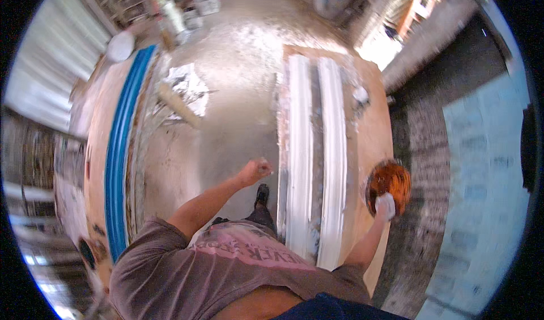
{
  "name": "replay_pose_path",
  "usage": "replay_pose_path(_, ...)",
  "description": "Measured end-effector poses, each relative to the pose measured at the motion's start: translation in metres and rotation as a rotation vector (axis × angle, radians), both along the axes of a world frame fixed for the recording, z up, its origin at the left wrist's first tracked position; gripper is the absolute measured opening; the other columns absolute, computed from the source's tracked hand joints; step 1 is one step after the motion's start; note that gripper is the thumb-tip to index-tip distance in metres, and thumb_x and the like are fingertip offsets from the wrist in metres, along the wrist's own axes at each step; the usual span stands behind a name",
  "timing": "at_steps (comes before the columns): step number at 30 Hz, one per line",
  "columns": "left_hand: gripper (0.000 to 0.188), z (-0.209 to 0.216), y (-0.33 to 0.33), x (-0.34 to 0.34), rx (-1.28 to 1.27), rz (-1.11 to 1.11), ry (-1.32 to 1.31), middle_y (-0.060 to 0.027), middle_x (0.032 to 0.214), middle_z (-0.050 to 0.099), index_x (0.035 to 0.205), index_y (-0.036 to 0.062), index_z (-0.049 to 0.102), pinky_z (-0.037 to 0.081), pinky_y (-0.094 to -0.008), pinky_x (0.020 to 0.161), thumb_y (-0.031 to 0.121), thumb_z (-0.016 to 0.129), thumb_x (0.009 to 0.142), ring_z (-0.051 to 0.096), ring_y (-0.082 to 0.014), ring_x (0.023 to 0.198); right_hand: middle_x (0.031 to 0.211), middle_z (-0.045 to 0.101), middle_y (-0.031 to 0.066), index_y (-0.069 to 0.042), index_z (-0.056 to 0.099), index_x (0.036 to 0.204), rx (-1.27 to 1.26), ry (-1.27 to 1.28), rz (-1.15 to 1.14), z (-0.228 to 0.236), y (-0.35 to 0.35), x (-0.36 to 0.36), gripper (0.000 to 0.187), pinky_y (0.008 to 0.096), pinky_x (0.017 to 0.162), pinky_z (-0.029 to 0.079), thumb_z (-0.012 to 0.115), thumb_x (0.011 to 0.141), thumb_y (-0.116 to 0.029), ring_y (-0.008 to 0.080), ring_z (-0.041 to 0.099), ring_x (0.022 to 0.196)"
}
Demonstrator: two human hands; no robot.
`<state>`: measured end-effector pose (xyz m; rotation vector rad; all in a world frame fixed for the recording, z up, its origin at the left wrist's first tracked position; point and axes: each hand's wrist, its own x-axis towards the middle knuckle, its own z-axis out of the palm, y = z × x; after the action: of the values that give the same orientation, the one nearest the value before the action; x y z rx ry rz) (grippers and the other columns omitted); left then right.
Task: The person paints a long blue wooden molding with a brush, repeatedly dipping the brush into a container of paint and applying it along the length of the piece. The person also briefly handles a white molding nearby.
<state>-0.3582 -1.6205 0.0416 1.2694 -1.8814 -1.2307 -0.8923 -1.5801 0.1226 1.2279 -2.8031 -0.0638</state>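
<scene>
My right hand (385,208), whitish as if coated, is closed at the near rim of a round orange-brown bowl (399,181). The bowl is at the right edge of the right-hand table, and its inside looks dark and streaked. Out in front of my body, my left hand (256,173) hangs over the floor with its fingers curled. Whether anything small is inside them does not show. Between my hands lie two long white ridged mouldings (300,150) (333,150), side by side along the right-hand table (367,133).
A long blue ridged strip (123,144) lies on the left-hand table (97,144). On the floor (229,122) between the tables is a pale pole (180,107) beside whitish scraps (190,85). A small white lump (360,95) sits on the right-hand table. Light-blue sheeting (481,178) hangs at right.
</scene>
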Motion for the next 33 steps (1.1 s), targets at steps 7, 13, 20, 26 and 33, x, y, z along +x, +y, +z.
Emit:
replay_pose_path(7, 0.023, -0.09, 0.191, 0.162, 0.156, 0.168, -0.344, -0.0132, 0.078, 0.063, 0.085, 0.0021, 0.061, 0.048, -0.0406, 0.067, 0.018, 0.077, 0.078, 0.061, -0.024, 0.071, 0.108, 0.069, 0.0126, -0.018, 0.062, 0.122, -0.279, 0.117, -0.054, 0.006, 0.062, 0.003, 0.035, 0.0455, 0.079, 0.055, 0.039, 0.101, -0.033, 0.0311, 0.067, 0.097)
replay_pose_path(13, 0.026, -0.122, 0.401, 0.265, 0.442, 1.157, -0.213, -0.0111, 0.079, 0.071, 0.08, 0.0028, 0.069, 0.055, -0.0368, 0.072, 0.014, 0.086, 0.065, 0.068, -0.0219, 0.075, 0.116, 0.064, 0.0126, -0.011, 0.058, 0.123, -0.564, -0.113, -0.065, 0.064, 0.067, 0.141, 0.038, 0.0423, 0.08, 0.052, 0.04, 0.102, -0.037, 0.0284, 0.063, 0.1)
replay_pose_path(20, 0.023, -0.159, 0.645, 0.287, 0.369, 1.619, -0.105, -0.012, 0.078, 0.071, 0.084, 0.0014, 0.07, 0.055, -0.0356, 0.072, 0.014, 0.083, 0.069, 0.068, -0.0221, 0.074, 0.112, 0.064, 0.0111, -0.008, 0.056, 0.122, -0.895, -0.59, 0.471, 0.058, 0.076, 0.363, 0.035, 0.0364, 0.073, 0.05, 0.044, 0.101, -0.034, 0.0238, 0.06, 0.092)
replay_pose_path(26, 0.021, -0.157, 0.783, 0.203, 0.549, 1.967, 0.177, -0.0136, 0.08, 0.071, 0.087, 0.0014, 0.072, 0.055, -0.0352, 0.071, 0.014, 0.079, 0.072, 0.069, -0.0218, 0.074, 0.108, 0.063, 0.0098, -0.006, 0.054, 0.122, -0.942, -1.064, 0.901, 0.077, 0.135, 0.557, 0.033, 0.0314, 0.067, 0.048, 0.048, 0.101, -0.031, 0.0199, 0.057, 0.086)
replay_pose_path(33, 0.018, -0.182, 0.852, 0.07, 0.319, 2.423, 0.076, -0.0091, 0.076, 0.069, 0.088, 0.0042, 0.072, 0.054, -0.0337, 0.066, 0.012, 0.078, 0.072, 0.066, -0.0187, 0.069, 0.103, 0.062, 0.0083, -0.003, 0.052, 0.121, -0.706, -1.695, 1.514, 0.097, 0.275, 0.794, 0.033, 0.0255, 0.06, 0.046, 0.052, 0.1, -0.028, 0.0153, 0.055, 0.078)
